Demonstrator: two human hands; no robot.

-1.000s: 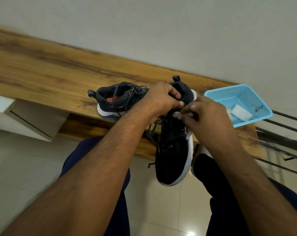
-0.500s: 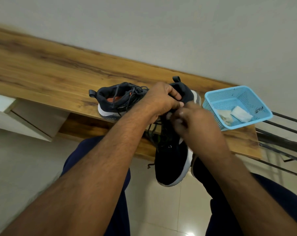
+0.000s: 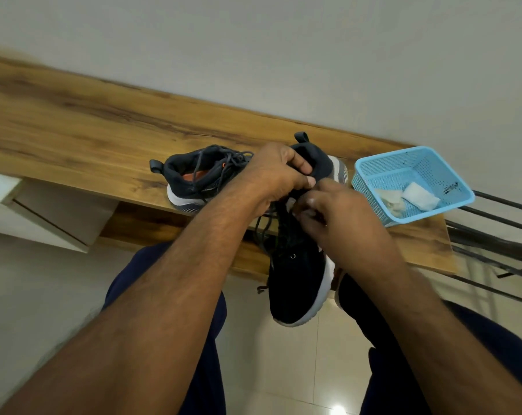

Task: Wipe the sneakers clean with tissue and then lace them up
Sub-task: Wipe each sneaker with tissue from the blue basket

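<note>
A black sneaker (image 3: 295,283) with a white sole lies over the front edge of the wooden shelf (image 3: 89,139), toe pointing toward me. My left hand (image 3: 271,175) grips its collar and tongue from above. My right hand (image 3: 337,211) pinches a dark shoelace (image 3: 261,235) at the top eyelets, right beside the left fingers. A small white bit shows between the two hands; I cannot tell what it is. The second sneaker (image 3: 191,178), dark with an orange lining and loose laces, stands on the shelf to the left.
A blue plastic basket (image 3: 370,163) sits on the shelf's right end, holding a folded white tissue (image 3: 420,196) and a crumpled one (image 3: 390,200). Black metal bars (image 3: 499,241) run off to the right. My knees are below the shelf, over a tiled floor.
My right hand has moved left and down from the basket side to the sneaker's laces. The left hand and both sneakers have stayed put.
</note>
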